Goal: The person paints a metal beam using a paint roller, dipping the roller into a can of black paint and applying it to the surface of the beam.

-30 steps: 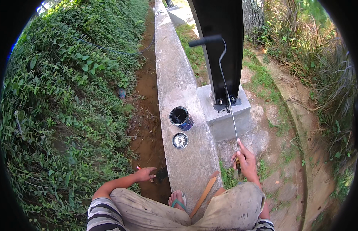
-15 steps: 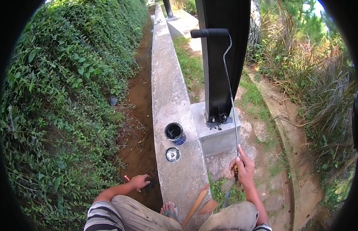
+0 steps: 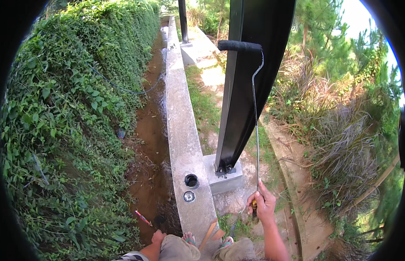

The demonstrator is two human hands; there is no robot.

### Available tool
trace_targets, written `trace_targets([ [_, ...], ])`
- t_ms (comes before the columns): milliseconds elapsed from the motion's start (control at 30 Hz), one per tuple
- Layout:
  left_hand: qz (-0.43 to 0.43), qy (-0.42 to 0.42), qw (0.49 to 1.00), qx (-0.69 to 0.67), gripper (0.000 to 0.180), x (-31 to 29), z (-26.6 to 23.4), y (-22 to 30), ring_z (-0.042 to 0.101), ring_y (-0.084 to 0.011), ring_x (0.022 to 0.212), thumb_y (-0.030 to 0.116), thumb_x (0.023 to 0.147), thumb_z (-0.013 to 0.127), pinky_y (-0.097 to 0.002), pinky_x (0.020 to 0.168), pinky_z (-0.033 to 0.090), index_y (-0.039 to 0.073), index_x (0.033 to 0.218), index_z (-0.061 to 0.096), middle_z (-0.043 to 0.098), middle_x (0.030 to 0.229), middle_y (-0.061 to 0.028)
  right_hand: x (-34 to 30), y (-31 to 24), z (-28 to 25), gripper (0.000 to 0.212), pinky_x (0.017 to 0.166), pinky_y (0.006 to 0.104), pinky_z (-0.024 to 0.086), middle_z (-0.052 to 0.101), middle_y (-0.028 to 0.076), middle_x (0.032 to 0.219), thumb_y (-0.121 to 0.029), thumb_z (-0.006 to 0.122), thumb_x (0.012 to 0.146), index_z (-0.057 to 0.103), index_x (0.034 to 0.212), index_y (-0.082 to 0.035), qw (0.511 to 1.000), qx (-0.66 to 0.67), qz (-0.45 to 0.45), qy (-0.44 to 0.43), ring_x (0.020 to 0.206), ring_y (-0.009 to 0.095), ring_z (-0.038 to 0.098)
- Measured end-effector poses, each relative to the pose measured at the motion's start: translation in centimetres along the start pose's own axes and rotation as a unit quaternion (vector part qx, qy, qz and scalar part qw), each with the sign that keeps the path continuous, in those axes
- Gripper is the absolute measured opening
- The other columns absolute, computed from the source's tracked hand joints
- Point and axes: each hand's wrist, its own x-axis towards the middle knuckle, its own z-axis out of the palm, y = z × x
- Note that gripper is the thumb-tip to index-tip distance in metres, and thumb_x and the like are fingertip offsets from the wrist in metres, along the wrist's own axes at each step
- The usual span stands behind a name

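Observation:
My right hand (image 3: 264, 208) is closed round the dark-and-yellow handle of a paint roller (image 3: 257, 117). The long thin metal frame stands upright, and its black sleeve (image 3: 240, 46) crosses in front of a tall black metal post (image 3: 250, 87); whether it touches cannot be told. Down by my left knee, my left hand (image 3: 158, 236) has its fingers curled, with nothing seen in them. Close by it, a red-and-white stick (image 3: 143, 217) lies at the edge of the plants. An open can of black paint (image 3: 191, 181) and its round lid (image 3: 189, 196) sit on the concrete wall top (image 3: 181, 108).
The post stands on a grey concrete block (image 3: 226, 185). Brown muddy water (image 3: 152, 156) runs left of the wall, beside a leafy bank (image 3: 72, 108) with a dark hose (image 3: 120, 88). Flat brown strips (image 3: 208, 235) lie by my sandalled feet. Tall grass (image 3: 333, 135) borders the right side.
My view has lifted, so the can, lid and wall show lower. The roller remains upright in my right hand. My left hand has drawn back toward the knee, uncovering more of the red-and-white stick.

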Motion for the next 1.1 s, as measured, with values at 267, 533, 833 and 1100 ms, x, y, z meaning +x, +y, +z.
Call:
trace_targets([
  [267, -0.001, 0.017, 0.996, -0.086, 0.062, -19.5, -9.3, -1.0, 0.065, -0.0384, 0.135, 0.038, 0.089, 0.073, -0.0463, 0.114, 0.052, 0.005, 0.140, 0.068, 0.070, 0.140, -0.0236, 3.8, -21.3, 3.9, 0.050, 0.049, 0.0274, 0.048, 0.067, 0.011, 0.073, -0.009, 0.052, 0.114, 0.049, 0.164, -0.013, 0.999, -0.021, -0.008, 0.025, 0.051, 0.012, 0.056],
  [533, 0.021, 0.055, 0.984, -0.171, 0.059, -28.4, -14.4, -2.9, 0.068, -0.0388, 0.130, 0.036, 0.089, 0.077, -0.0443, 0.111, 0.053, 0.001, 0.136, 0.070, 0.073, 0.133, -0.0251, 8.3, -37.0, 5.4, 0.051, 0.046, 0.0273, 0.046, 0.066, 0.011, 0.072, -0.011, 0.051, 0.114, 0.047, 0.165, -0.012, 0.999, -0.024, -0.029, 0.007, 0.049, 0.011, 0.054],
  [833, 0.086, 0.105, 0.961, -0.242, 0.051, -32.1, -15.8, -4.3, 0.066, -0.0475, 0.122, 0.041, 0.093, 0.072, -0.0514, 0.104, 0.053, 0.002, 0.127, 0.072, 0.071, 0.128, -0.0302, 11.9, -51.6, 6.4, 0.052, 0.045, 0.0276, 0.046, 0.067, 0.010, 0.072, -0.015, 0.051, 0.114, 0.044, 0.166, -0.014, 0.998, -0.022, -0.063, -0.018, 0.048, 0.011, 0.055],
  [1100, 0.025, 0.163, 0.952, -0.260, 0.052, -30.8, -18.1, -3.1, 0.066, -0.0444, 0.126, 0.039, 0.093, 0.073, -0.0502, 0.109, 0.052, 0.003, 0.130, 0.072, 0.071, 0.130, -0.0291, 15.9, -57.2, 7.6, 0.051, 0.042, 0.0254, 0.045, 0.065, 0.008, 0.072, -0.018, 0.051, 0.115, 0.045, 0.166, -0.019, 0.994, 0.017, -0.099, -0.039, 0.046, 0.010, 0.053],
])
